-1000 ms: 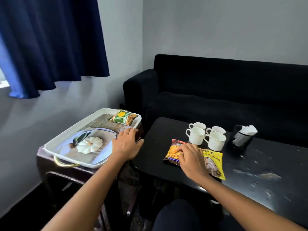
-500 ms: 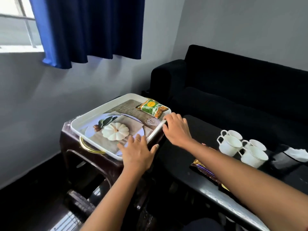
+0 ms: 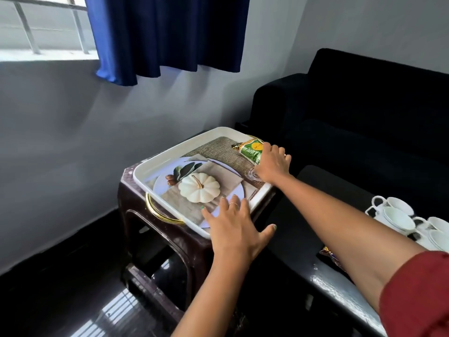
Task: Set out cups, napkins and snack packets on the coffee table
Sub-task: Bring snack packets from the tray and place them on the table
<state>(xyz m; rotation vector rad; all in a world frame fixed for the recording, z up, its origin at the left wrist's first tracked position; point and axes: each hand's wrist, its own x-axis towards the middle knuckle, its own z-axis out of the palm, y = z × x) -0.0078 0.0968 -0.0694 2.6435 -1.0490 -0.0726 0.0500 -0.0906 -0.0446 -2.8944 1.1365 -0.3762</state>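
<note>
A green snack packet (image 3: pixel 250 152) lies at the far right corner of a white tray (image 3: pixel 170 152) whose floor bears a picture of a white pumpkin. My right hand (image 3: pixel 273 164) reaches across the tray and lies on the packet's right end; its fingertips are hidden. My left hand (image 3: pixel 235 227) hovers with spread fingers over the tray's near corner and holds nothing. Several white cups (image 3: pixel 398 215) stand on the black coffee table (image 3: pixel 303 215) at the right edge. A corner of another packet (image 3: pixel 328 254) shows beside my right forearm.
The tray rests on a dark brown stool (image 3: pixel 136 215) left of the coffee table. A black sofa (image 3: pixel 364 113) stands behind both. A grey wall and a blue curtain (image 3: pixel 170 32) are at the left. The floor below is dark and glossy.
My right hand left the packet on the coffee table, crossed the tray's rim and now lies on the green packet. My view turned left. My left hand drew back to the tray's near corner.
</note>
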